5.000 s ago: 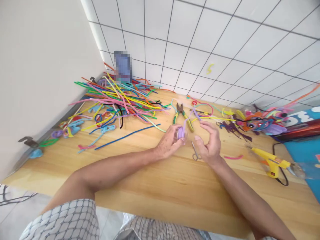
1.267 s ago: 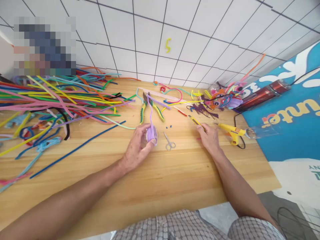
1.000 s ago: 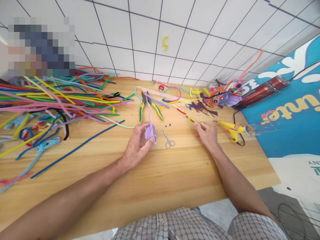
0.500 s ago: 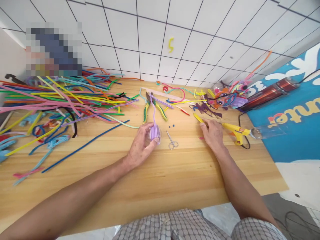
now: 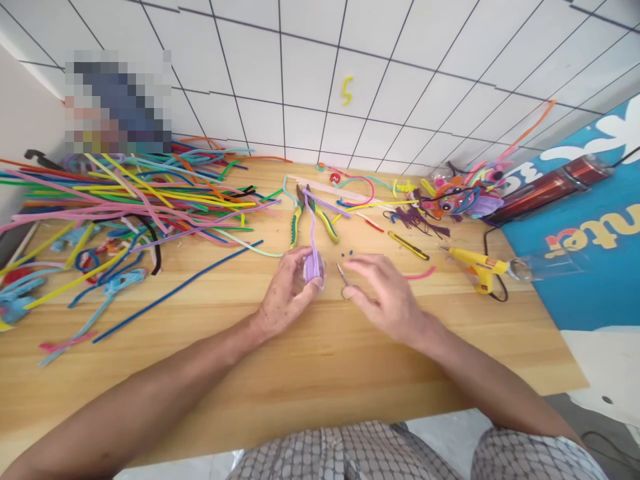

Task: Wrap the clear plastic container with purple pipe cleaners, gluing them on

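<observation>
Between the thumb and fingers of my left hand [image 5: 285, 290] is a purple pipe-cleaner coil [image 5: 313, 267], wound over something clear. One loose purple strand runs up from it toward the pliers [image 5: 304, 197], which lie spread with green-yellow handles. My right hand [image 5: 385, 297] is in the air with thumb and fingers apart and nothing in it. Small scissors [image 5: 342, 275] lie just left of its fingertips, their handles partly hidden by it. Two tiny blue bits [image 5: 347, 253] are beyond the scissors. A yellow utility knife [image 5: 409, 245] rests on the table behind my right hand.
Many coloured pipe cleaners [image 5: 200, 193] spread over the left side. A yellow glue gun [image 5: 480, 269] lies at the right, near a colourful figure [image 5: 457, 197] and a dark red cylinder [image 5: 555, 187]. A tiled wall [image 5: 310, 73] bounds the back of the wooden table [image 5: 250, 400].
My right hand has let go of the yellow utility knife and moved left toward the scissors, uncovering a pink pipe-cleaner piece. My left hand still holds the purple coil.
</observation>
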